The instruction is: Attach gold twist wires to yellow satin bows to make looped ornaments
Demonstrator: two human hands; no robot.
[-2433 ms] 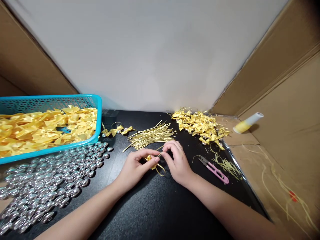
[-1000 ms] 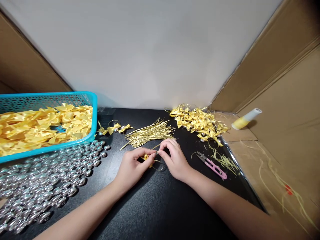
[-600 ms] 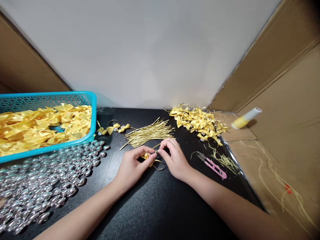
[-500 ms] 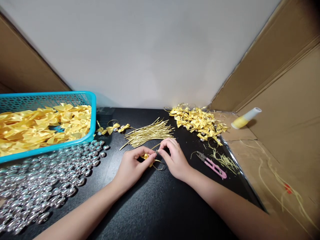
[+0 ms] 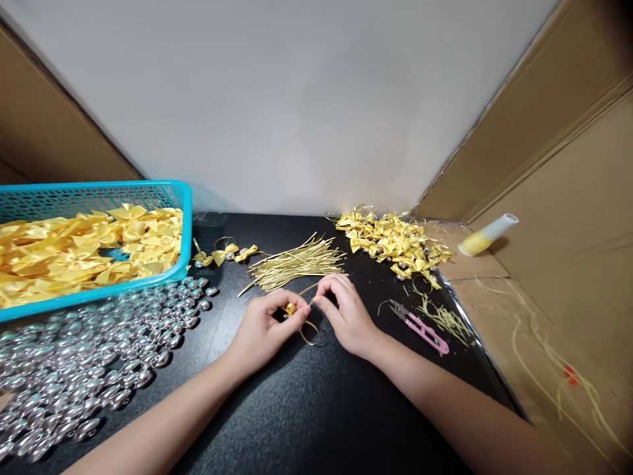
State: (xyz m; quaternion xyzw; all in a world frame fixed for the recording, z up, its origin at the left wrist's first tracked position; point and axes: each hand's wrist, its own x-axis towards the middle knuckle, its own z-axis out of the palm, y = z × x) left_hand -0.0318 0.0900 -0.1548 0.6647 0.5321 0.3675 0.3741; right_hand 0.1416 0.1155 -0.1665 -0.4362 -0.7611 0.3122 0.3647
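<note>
My left hand [image 5: 264, 330] is closed in a pinch on a yellow ribbon bow [image 5: 291, 309], which is mostly covered by the thumb and fingers. Gold cord [image 5: 311, 335] runs from the bow and curls out below the fingertips. Close beside it, my right hand [image 5: 349, 316] pinches part of that cord between thumb and forefinger. Both hands' fingertips almost meet just above the black tabletop [image 5: 297, 409]. Right behind them lies a bundle of cut gold cords [image 5: 297, 264]. Whether a bead hangs on the held cord is hidden.
At left, a turquoise basket [image 5: 186, 231] holds yellow bows, with many silver beads [image 5: 99, 356] spread before it. Finished-looking bows with beads [image 5: 395, 244] are heaped at back right. Pink thread snips [image 5: 420, 330] lie by cord scraps [image 5: 445, 318]. A cone [image 5: 487, 235] stands on cardboard.
The cord below my fingers has shifted into a wider curl, and less of the bow's ribbon shows. Both hands have stayed almost in place.
</note>
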